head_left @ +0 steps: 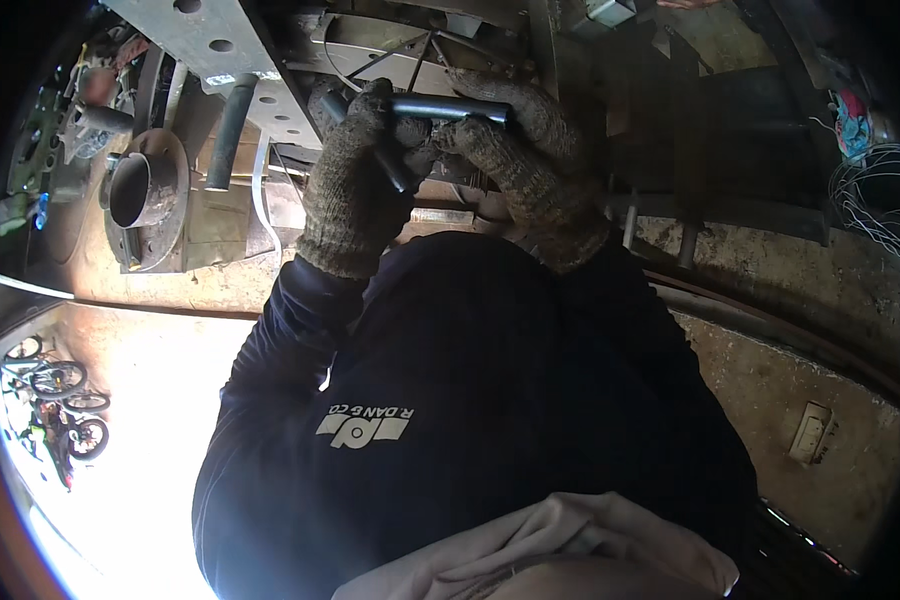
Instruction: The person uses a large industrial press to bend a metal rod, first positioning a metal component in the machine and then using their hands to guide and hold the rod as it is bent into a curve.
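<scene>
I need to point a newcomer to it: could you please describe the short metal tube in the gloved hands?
Above the dark sweatshirt, two knitted work gloves meet. The short metal tube lies level across them, left hand and right hand gripping it. Unlike the grey pipe lying leftward, it is held.

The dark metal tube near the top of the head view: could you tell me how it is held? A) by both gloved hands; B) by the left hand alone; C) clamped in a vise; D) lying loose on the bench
A: the left hand and the right hand, both in knit work gloves, close their fingers around the dark metal tube.
</scene>
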Demonstrator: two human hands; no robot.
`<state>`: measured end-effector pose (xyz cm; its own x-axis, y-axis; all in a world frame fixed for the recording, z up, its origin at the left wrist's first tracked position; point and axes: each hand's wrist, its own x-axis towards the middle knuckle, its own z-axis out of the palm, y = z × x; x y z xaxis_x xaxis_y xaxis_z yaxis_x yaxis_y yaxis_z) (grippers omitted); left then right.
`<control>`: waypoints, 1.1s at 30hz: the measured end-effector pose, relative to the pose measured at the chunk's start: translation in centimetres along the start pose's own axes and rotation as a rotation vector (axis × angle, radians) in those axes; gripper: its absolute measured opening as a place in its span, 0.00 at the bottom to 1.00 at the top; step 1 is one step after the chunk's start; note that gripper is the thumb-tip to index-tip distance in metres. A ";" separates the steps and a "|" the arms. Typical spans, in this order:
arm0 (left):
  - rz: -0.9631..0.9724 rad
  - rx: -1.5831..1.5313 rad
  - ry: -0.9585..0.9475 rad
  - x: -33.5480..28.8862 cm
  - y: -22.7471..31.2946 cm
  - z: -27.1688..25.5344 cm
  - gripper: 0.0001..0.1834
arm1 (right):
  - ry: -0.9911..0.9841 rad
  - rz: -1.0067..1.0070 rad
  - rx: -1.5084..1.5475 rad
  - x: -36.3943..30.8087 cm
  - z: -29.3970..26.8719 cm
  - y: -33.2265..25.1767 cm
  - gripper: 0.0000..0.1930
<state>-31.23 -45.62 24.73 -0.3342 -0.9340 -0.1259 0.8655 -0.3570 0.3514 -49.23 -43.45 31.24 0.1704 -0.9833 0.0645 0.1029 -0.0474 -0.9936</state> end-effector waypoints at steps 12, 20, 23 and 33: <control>-0.167 -0.191 -0.172 -2.0 2.6 -1.7 0.24 | 0.207 -0.083 0.326 0.9 0.1 2.5 0.19; -0.071 -0.360 -0.364 -1.0 3.4 -0.9 0.23 | 0.385 -0.155 0.347 0.3 -1.8 2.8 0.20; -0.008 -0.449 -0.416 -0.4 3.4 -1.3 0.22 | 0.440 -0.527 -1.174 0.5 -4.0 3.9 0.21; -0.021 -0.392 -0.324 -0.8 3.3 -1.2 0.22 | 0.117 -0.417 -0.186 -0.7 0.2 2.3 0.18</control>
<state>-27.62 -46.12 24.85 -0.3979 -0.8982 0.1867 0.9115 -0.4101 -0.0307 -48.89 -42.82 28.88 0.0386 -0.8865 0.4612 -0.0397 -0.4625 -0.8857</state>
